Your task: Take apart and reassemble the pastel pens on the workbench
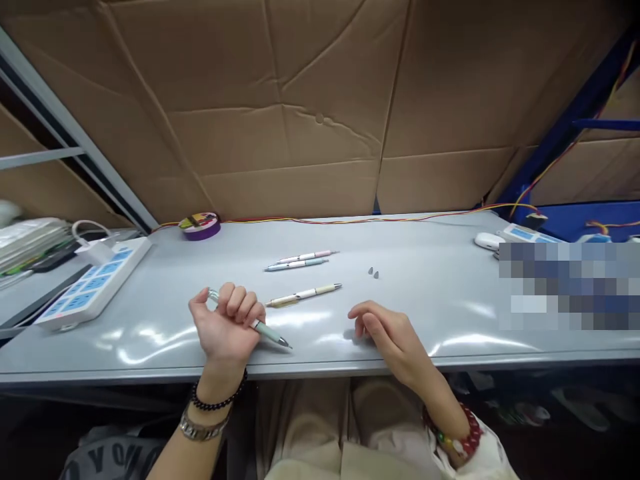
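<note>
My left hand (225, 327), palm turned up, has its fingers wrapped round a green pen (273, 333). The pen's silvery tip points right and down, above the table near its front edge. My right hand (393, 337) is at the front of the table, fingers loosely bent and apart, with nothing in it. Between and beyond the hands lie a white and yellow pen (307, 293), a white and blue pen (297, 265) and a white and pink pen (313, 256). Two small grey cone-shaped pieces (377, 275) sit beyond my right hand.
A white power strip (100, 287) with blue sockets lies at the left. Toward the back stands a purple tape roll (200, 230). Red and yellow wires (325, 221) run along the cardboard wall (300, 140). At the right are a white device (489, 240) and a pixelated patch.
</note>
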A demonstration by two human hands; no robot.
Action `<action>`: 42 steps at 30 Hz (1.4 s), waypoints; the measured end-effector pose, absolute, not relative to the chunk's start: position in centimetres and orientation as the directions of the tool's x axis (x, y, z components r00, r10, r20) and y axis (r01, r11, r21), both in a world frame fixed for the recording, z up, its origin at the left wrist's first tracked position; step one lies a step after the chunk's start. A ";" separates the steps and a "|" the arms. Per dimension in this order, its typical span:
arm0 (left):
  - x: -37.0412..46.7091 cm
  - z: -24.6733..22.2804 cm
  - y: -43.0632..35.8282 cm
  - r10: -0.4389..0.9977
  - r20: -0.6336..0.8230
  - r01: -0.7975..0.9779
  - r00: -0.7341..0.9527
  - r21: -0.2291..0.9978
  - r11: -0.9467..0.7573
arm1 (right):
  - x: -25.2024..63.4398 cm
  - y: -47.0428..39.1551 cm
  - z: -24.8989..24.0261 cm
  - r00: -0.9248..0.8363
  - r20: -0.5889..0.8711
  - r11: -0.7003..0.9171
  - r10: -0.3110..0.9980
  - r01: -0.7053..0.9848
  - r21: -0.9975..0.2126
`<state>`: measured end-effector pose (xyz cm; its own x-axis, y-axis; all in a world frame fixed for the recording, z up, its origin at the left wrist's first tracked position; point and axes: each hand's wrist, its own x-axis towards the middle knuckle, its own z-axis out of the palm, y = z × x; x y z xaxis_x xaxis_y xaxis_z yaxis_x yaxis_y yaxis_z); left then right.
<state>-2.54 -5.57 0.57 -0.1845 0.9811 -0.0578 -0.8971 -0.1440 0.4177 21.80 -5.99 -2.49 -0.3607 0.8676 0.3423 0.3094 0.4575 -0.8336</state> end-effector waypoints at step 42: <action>0.3 0.1 -6.6 0.464 0.671 -0.072 -0.578 0.524 -0.848 | 18.6 3.4 3.1 -0.584 0.257 0.621 0.770 0.778 -0.094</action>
